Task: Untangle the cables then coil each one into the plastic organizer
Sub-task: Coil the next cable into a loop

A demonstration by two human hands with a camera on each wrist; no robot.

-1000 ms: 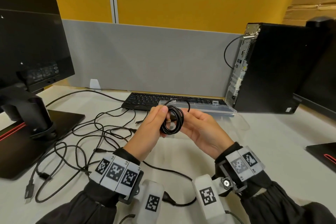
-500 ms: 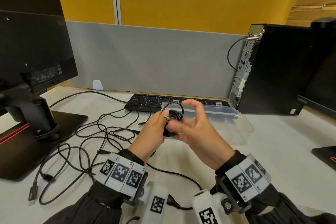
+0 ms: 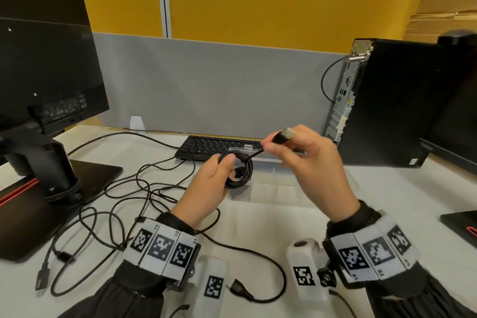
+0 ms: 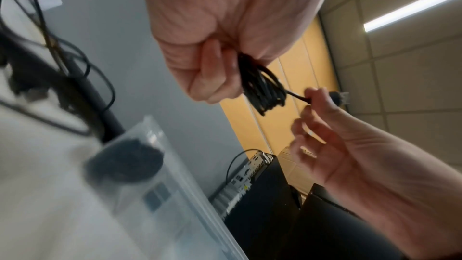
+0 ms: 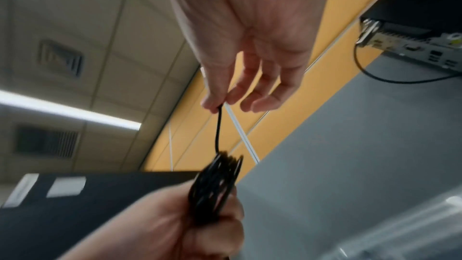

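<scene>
Head view is showing the left hand [image 3: 210,183] gripping a coiled black cable [image 3: 238,170] above the worktop [image 3: 387,201], fingers curling through and round the bundle. The right hand [image 3: 309,162] is pinching the free tail of that cable just behind its USB plug [image 3: 284,135], thumb and forefinger closing on it while the other fingers are hanging loose; the plug is pointing up and away to the right. A short length of cable is running taut between the coil and the pinch.

Just beyond and below the hands, the clear plastic organizer [image 3: 271,188] is lying open in front of the keyboard [image 3: 214,143]. The left wrist view is showing a dark round mass inside one compartment [image 4: 125,162], probably a cable stowed already, though blur is making that uncertain. More loose black cables [image 3: 116,201] are sprawling over the worktop to the left, near the monitor stand [image 3: 51,170].

The cable is looking light, thin and springy, so the loops are likely wanting to fan open once released. Keeping hold across the whole bundle, and guiding the tail near the stiffer plug, is seeming the surest grip
</scene>
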